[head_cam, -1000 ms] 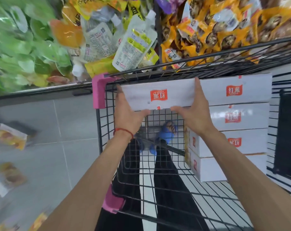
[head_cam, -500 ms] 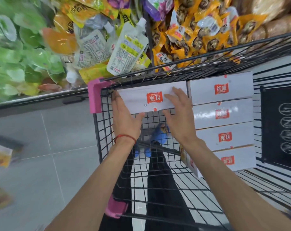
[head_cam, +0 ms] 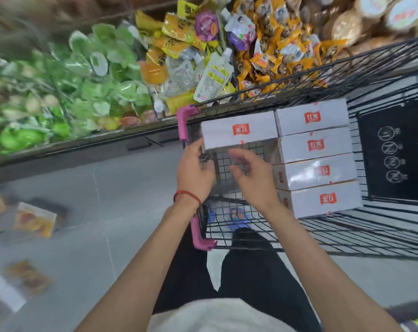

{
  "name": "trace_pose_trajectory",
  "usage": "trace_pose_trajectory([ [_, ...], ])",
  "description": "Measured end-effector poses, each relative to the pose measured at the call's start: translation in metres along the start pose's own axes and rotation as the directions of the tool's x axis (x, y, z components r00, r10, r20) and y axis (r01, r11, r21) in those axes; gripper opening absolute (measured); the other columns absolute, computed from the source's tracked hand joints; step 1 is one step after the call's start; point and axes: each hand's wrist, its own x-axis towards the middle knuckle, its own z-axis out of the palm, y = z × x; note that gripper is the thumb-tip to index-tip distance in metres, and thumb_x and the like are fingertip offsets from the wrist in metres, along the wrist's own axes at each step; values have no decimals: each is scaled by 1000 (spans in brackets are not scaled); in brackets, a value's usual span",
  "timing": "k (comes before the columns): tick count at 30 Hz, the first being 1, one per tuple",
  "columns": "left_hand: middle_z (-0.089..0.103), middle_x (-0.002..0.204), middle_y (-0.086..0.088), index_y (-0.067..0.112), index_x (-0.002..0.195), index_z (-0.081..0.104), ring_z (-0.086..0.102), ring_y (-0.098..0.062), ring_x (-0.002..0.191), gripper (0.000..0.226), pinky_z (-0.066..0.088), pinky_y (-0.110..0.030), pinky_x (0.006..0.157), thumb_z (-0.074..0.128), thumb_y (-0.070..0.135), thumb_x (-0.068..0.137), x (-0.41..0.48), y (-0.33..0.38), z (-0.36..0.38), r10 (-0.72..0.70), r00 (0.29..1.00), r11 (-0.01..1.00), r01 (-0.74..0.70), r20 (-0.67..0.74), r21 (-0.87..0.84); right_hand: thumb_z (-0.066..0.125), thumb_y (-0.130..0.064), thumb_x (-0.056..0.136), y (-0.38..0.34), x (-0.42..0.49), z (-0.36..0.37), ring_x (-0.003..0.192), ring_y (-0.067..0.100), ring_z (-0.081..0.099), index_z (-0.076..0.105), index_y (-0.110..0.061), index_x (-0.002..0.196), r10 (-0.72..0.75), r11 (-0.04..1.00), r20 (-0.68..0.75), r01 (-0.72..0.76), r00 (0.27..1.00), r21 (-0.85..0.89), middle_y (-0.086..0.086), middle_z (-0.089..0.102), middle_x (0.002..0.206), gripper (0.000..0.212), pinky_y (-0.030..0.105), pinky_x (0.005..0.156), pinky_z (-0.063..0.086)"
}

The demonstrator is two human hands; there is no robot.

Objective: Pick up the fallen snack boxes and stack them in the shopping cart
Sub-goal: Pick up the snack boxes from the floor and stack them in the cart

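Head camera: both hands hover empty over a shopping cart (head_cam: 370,233) partly loaded with snack boxes.

One white box (head_cam: 239,130) with a red label lies in the cart's far left corner, against the wire wall beside the pink corner guard (head_cam: 184,123); four matching boxes (head_cam: 315,161) sit packed edge to edge along the cart's right side, the nearest touching the lone box; the left hand (head_cam: 194,171), a red cord (head_cam: 187,194) at its wrist, and the right hand (head_cam: 253,178) hang just short of the lone box, fingers apart, loosely curled and gripping nothing; blur hides whether the left fingertips touch it; more packages (head_cam: 34,219) lie blurred on the grey floor (head_cam: 107,188) well left of the cart; bagged snacks (head_cam: 203,56) crowd the shelf beyond.
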Motion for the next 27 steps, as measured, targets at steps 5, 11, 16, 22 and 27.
trace_pose_trajectory([
  [5, 57, 134, -1, 14, 136, 55, 57, -10, 111, 43, 48, -31, 102, 58, 2, 94, -58, 4, -26, -65, 995, 986, 51, -82, -160, 63, -6, 98, -13, -46, -14, 107, -8, 62, 66, -20, 130, -63, 997, 111, 57, 992, 53, -12, 69, 117, 34, 19, 101, 48],
  [11, 60, 123, 7, 17, 126, 60, 58, -5, 102, 37, 45, -7, 86, 57, -2, 95, -141, -1, -43, -143, 958, 944, 56, -250, -326, 63, -8, 99, -18, -96, -25, 102, -8, 64, 68, -20, 126, -168, 983, 220, 146, 961, 114, -6, 73, 114, 30, 5, 88, 45],
  [16, 63, 123, 3, 15, 125, 61, 61, -6, 103, 33, 47, -14, 92, 59, 1, 96, -212, -20, -61, -211, 913, 907, 50, -349, -417, 62, -9, 99, -28, -136, -21, 105, 1, 67, 68, -25, 122, -214, 975, 310, 185, 926, 120, -7, 73, 112, 28, 23, 94, 53],
  [22, 66, 120, 2, 16, 121, 64, 62, -3, 101, 30, 49, -20, 92, 59, 1, 96, -285, -50, -90, -324, 817, 859, 44, -477, -509, 62, -5, 98, -47, -186, 10, 107, 13, 69, 69, -12, 124, -238, 971, 446, 228, 863, 76, 0, 74, 114, 28, 34, 97, 55],
  [27, 68, 111, 7, 19, 116, 65, 62, 3, 95, 28, 49, -20, 87, 61, 2, 94, -333, -92, -118, -396, 748, 824, 34, -533, -566, 62, -3, 99, -74, -229, 67, 99, 6, 66, 67, -14, 122, -266, 958, 567, 281, 780, 63, 1, 71, 110, 26, 13, 87, 50],
])
